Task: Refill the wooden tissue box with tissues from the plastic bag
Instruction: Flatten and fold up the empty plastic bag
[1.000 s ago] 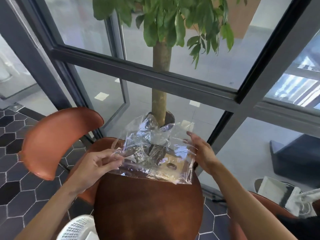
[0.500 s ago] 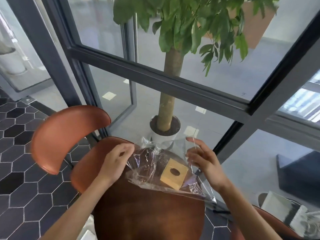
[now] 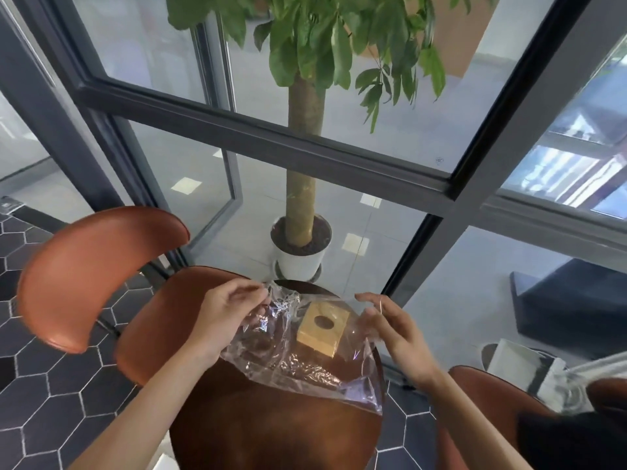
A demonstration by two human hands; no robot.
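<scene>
Round dark wooden table (image 3: 271, 432) below camera. Clear plastic bag (image 3: 298, 364) spread crumpled on far part of tabletop. Wooden tissue box (image 3: 323, 329) on table beneath or behind film, round hole up; cannot tell whether inside bag. Left hand (image 3: 227, 317) pinches bag's left edge, fingers closed on film. Right hand (image 3: 393, 330) at right edge, fingers spread, touching film; grip unclear. 2 orange chairs (image 3: 95, 273) left, potted tree (image 3: 302, 205) beyond.

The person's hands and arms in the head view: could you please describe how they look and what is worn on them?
Both forearms are bare to the bottom of the picture, with no sleeves in sight. The left hand and right hand wear no gloves; no rings, watch or bracelets are visible.
</scene>
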